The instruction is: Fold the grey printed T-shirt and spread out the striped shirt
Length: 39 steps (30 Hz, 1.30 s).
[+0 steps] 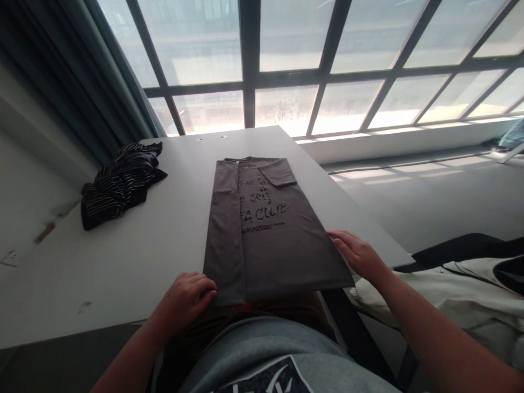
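Observation:
A grey-brown T-shirt [278, 256] with dark lettering lies on the white table, its left side folded inward and its right sleeve folded over the front. Its collar points toward the window, and its lower edge overhangs the near table edge. My left hand [186, 297] is at the lower left corner, fingers curled closed on the cloth edge. At the right edge, lower down, my right hand [356, 252] pinches the side of the shirt between thumb and fingers. Some of the fingertips are hidden.
A crumpled black garment with white stripes [123, 183] sits at the table's far left. The white table [176, 234] ends at the right in a corner. Beside that corner stands a chair with pale cloth [413, 289] on it. Windows [286, 109] and a dark curtain [77, 65] are beyond.

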{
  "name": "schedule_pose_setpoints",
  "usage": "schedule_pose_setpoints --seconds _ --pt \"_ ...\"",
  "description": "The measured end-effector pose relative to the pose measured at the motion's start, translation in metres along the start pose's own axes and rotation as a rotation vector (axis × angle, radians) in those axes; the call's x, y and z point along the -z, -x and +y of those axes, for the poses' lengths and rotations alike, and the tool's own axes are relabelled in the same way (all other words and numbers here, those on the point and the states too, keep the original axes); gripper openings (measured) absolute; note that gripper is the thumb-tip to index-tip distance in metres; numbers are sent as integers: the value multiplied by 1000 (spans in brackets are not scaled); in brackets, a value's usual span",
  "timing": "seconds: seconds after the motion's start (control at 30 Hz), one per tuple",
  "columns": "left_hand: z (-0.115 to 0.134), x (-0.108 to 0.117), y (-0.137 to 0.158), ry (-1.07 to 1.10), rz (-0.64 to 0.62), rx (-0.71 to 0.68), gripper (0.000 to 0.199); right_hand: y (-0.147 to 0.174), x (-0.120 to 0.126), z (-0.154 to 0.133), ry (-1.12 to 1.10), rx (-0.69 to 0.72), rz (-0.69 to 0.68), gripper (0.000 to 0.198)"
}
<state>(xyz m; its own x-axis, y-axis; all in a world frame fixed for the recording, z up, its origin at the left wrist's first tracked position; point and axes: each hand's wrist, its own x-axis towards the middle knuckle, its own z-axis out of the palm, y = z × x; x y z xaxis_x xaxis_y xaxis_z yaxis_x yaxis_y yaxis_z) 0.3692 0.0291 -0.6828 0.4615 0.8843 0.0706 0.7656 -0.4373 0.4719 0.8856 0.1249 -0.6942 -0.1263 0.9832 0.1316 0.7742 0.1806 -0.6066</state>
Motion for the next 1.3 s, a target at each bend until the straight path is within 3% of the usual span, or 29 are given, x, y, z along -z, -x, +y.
schedule_pose_setpoints --seconds 0.13,0.3,0.5,0.6,0.7,0.8,0.9,1.03,1.23,1.3 --pt "22 -2 -45 -20 -81 -114 25 6 7 -1 -265 -113 -14 67" --pt "67 -22 -125 -57 -271 -363 21 2 20 -2 -593 -130 -212 79" --pt "132 -49 -202 -186 -333 -664 21 -8 26 -16 -679 -121 -308 79" --pt "156 -58 -220 -207 -222 -775 34 -13 23 -22 -714 -127 -351 80" --pt "163 -70 -228 -203 -115 -860 44 -18 16 -26 -843 -170 -400 82" --pt "157 -83 -232 -204 -65 -830 42 -29 5 -25 -901 -194 -399 78" --pt "148 -92 -235 -188 -96 -750 31 -54 -9 -15 -915 -178 -261 68" --pt "140 -92 -239 -113 -176 -750 21 -114 -21 3 -761 -116 -85 59" --pt "132 -92 -246 -15 -263 -768 28 -240 -29 11 80 -2 14 61" --pt "128 -94 -248 23 -285 -767 29 -281 -35 10 211 32 -9 63"
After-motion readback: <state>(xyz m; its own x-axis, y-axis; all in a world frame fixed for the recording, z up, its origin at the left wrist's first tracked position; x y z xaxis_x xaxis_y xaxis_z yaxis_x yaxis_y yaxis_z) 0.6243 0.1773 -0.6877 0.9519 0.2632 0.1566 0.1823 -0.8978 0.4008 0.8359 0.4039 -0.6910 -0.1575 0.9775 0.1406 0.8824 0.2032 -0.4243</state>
